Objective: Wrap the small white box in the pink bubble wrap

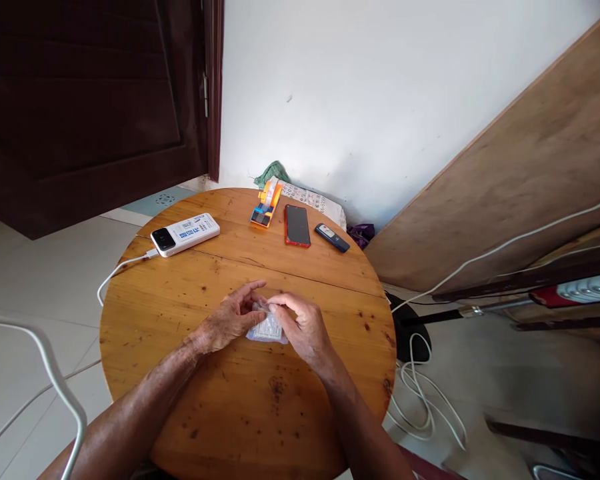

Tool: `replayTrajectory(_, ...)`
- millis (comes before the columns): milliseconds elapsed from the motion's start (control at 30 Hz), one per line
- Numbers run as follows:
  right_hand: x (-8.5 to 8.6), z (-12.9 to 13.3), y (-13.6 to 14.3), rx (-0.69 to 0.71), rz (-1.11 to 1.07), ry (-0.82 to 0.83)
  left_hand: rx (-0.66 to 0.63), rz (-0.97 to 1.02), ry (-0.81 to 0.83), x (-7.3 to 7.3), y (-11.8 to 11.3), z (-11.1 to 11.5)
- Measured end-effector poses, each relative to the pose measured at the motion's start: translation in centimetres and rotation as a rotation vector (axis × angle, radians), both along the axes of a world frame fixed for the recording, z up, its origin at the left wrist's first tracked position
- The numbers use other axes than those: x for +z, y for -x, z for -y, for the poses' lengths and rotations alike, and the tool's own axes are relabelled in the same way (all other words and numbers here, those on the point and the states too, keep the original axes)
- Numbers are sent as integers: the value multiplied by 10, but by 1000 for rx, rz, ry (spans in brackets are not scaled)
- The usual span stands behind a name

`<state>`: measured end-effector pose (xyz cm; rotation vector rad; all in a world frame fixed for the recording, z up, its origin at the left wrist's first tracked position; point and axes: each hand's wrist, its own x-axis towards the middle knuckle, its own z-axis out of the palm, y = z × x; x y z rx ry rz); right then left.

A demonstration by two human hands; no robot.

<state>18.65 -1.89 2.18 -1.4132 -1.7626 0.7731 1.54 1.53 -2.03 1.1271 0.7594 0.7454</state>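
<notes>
A small packet in clear plastic wrap [267, 328] rests on the round wooden table [240, 413], between my two hands. My left hand [230, 319] touches the packet's upper left side with its thumb, its other fingers apart and the index finger stretched out. My right hand [304, 327] pinches the plastic at the packet's top edge between thumb and index finger. The packet's far edge is partly hidden by my fingers.
Toward the table's far side are a white power bank [195, 233] with a cable, an orange tape dispenser [267, 203], a red-edged phone [297, 225] and a dark blue device [333, 237]. A white wall stands behind; cables lie on the floor.
</notes>
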Motion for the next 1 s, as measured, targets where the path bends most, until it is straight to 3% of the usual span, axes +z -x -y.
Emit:
replayTrajectory(333, -11, 17, -7, 10, 348, -353, 83, -73, -92, -5, -6, 3)
replayTrajectory(733, -9, 38, -10, 106, 657, -494, 113, -119, -160, -9, -6, 5)
replayTrajectory(867, -13, 45, -10, 74, 671, -491, 123, -175, -210, -12, -6, 5)
replayTrajectory(1000, -12, 46, -17, 55, 497, -443, 147, -198, -257, -14, -4, 3)
